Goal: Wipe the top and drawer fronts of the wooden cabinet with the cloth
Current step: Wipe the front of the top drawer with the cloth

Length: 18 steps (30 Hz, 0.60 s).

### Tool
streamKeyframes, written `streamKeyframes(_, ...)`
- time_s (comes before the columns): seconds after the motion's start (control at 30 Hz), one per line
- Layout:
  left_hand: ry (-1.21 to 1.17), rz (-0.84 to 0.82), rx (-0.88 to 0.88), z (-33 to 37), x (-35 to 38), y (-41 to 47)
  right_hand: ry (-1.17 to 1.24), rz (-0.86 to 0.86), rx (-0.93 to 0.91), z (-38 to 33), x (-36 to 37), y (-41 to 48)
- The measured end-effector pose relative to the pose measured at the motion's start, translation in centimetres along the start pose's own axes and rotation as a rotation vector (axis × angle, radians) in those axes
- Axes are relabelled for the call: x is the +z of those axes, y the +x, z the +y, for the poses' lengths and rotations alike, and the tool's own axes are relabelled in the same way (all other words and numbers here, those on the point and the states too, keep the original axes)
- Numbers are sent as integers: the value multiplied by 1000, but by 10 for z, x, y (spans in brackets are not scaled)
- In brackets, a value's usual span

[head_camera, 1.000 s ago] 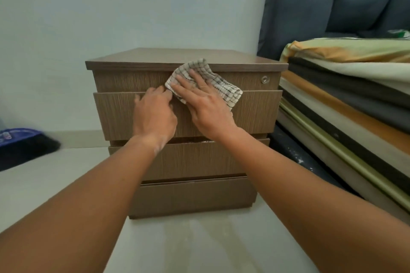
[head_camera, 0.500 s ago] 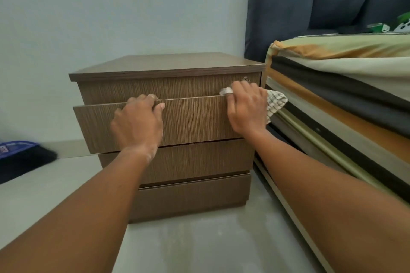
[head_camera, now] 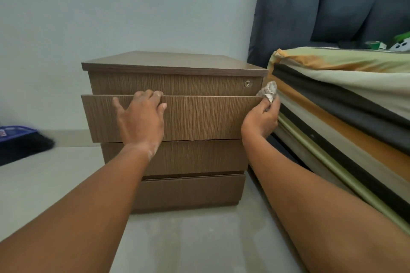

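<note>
The wooden cabinet [head_camera: 177, 64] stands on the floor in front of me, with a flat brown top and stacked drawer fronts. Its second drawer [head_camera: 206, 117] is pulled out a little. My left hand [head_camera: 142, 117] grips the top edge of that drawer front, fingers hooked over it. My right hand [head_camera: 263, 117] is at the drawer's upper right corner, closed on the bunched checked cloth [head_camera: 268, 92], which sticks up above the fingers. A small round lock [head_camera: 247, 83] sits on the top drawer front.
A bed with striped orange, grey and cream bedding [head_camera: 346, 104] lies close against the cabinet's right side. A dark padded headboard [head_camera: 321, 6] rises behind it. A dark blue object [head_camera: 20, 142] lies on the floor at the left. A pale wall stands behind the cabinet.
My right hand has slid the cloth rightwards along the drawer's top edge from the middle to its right corner, and the cloth is now bunched up. My left hand has stayed on the drawer edge.
</note>
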<state>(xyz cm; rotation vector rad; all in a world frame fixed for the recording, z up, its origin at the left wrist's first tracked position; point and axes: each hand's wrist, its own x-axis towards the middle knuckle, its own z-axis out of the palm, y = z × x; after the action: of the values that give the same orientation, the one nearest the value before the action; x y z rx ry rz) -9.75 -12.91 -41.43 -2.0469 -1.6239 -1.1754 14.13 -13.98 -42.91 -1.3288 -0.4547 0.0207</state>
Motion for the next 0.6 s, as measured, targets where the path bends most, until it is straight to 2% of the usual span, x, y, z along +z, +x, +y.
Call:
streamKeyframes(0.07, -5, 10, 25, -4, 2, -2, 89, -34, 315, 10, -10, 2)
streamKeyframes(0.1, -15, 23, 31, -4, 3, -4, 112, -69, 415, 18, -14, 2)
streamKeyframes(0.3, -83, 55, 4, 1, 5, -6, 315, -149, 850, 30, -19, -20)
streamKeyframes(0.37, -73, 67, 20, -2, 6, -6, 288, -166, 902, 23, -11, -37)
streamKeyframes(0.53, -87, 111, 2, -1, 13, -4, 250, -243, 848, 5, 0, -58)
streamKeyframes(0.6, -94, 117, -3, -1, 15, -2, 256, -162, 793, 2, 3, -57)
